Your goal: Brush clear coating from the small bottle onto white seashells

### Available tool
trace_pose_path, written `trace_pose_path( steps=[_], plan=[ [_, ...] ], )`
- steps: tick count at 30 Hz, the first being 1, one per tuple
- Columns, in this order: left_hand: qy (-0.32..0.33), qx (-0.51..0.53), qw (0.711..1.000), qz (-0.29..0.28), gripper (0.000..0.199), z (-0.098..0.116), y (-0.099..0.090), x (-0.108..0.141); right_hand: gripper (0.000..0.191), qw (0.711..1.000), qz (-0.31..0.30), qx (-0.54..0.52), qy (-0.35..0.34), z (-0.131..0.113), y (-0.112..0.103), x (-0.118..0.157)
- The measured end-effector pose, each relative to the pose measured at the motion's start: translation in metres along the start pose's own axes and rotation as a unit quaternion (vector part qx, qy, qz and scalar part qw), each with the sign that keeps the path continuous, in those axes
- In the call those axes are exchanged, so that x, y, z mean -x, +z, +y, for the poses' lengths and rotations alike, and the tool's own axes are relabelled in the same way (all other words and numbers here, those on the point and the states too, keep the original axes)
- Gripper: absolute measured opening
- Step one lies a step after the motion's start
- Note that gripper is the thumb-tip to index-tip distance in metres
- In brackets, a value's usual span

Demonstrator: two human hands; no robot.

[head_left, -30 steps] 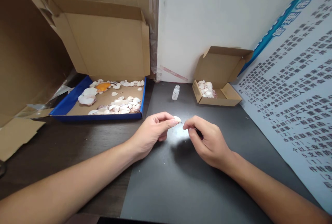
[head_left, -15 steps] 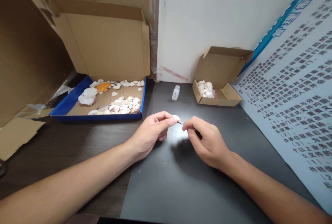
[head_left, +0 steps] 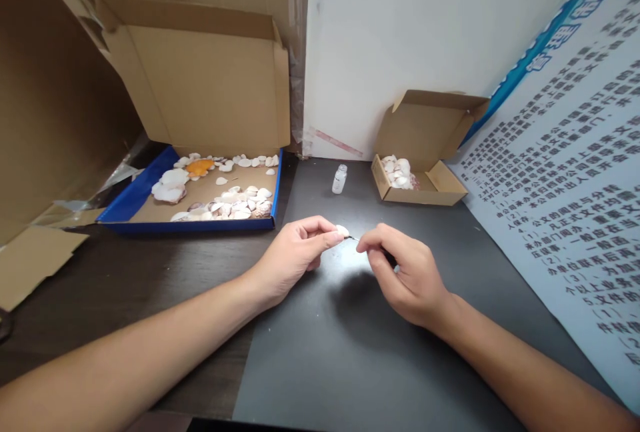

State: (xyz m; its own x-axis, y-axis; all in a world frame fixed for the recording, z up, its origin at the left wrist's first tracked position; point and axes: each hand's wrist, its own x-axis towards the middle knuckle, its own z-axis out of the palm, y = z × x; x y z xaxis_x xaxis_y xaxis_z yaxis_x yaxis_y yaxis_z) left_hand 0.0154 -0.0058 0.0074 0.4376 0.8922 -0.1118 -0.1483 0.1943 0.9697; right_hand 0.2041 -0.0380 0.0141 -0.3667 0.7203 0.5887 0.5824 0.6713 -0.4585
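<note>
Between the thumb and fingers of my left hand (head_left: 305, 252) is a small white seashell (head_left: 342, 230), held up over the dark grey mat. My right hand (head_left: 400, 272) is closed around a slim tool that looks like a small brush (head_left: 353, 238). Its thin stem points left and its tip meets the shell's lower edge; the handle is mostly hidden in my palm. Beyond both hands, a small clear glass bottle (head_left: 339, 180) stands upright with no cap on it.
On the left, an open blue-edged cardboard box (head_left: 190, 227) holds many shells, an orange one (head_left: 200, 168) among them. A smaller open cardboard box (head_left: 423, 197) with shells stands back right. A printed sheet (head_left: 565, 219) leans on the right; a cardboard piece (head_left: 40, 262) lies far left.
My right hand has shifted slightly right, and more of the tool's stem shows. The shell in my left hand has moved slightly to the right.
</note>
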Motion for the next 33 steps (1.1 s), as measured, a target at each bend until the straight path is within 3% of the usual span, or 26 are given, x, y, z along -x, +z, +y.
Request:
trace_pose_path(
  steps=[3,7,10,15,25,29,33],
  plan=[
    [-0.002,-0.008,1.000,0.000,0.025,-0.001,0.000,-0.001,0.018,1.000,0.020,-0.009,-0.016,-0.002,-0.002,0.000],
    [-0.015,0.034,0.999,-0.016,0.023,0.001,0.000,0.000,0.017,1.000,-0.008,0.023,0.020,0.001,0.000,0.000],
    [-0.052,0.098,0.992,-0.055,0.018,0.004,-0.001,0.002,0.017,0.999,-0.008,0.027,0.034,0.002,0.001,0.001],
    [-0.107,0.185,0.969,-0.124,0.010,0.008,-0.002,0.005,0.018,1.000,0.018,-0.018,-0.013,-0.002,-0.001,0.001],
    [-0.106,0.215,0.965,-0.111,0.008,0.009,-0.001,0.005,0.018,0.998,0.012,-0.022,-0.051,-0.003,0.001,0.002],
    [-0.104,0.211,0.965,-0.114,0.007,0.010,-0.001,0.005,0.019,0.999,-0.016,0.005,-0.031,-0.003,0.001,0.001],
    [-0.099,0.200,0.968,-0.116,0.006,0.009,-0.002,0.005,0.018,1.000,-0.003,0.014,-0.017,-0.003,0.000,0.000]
  ],
)
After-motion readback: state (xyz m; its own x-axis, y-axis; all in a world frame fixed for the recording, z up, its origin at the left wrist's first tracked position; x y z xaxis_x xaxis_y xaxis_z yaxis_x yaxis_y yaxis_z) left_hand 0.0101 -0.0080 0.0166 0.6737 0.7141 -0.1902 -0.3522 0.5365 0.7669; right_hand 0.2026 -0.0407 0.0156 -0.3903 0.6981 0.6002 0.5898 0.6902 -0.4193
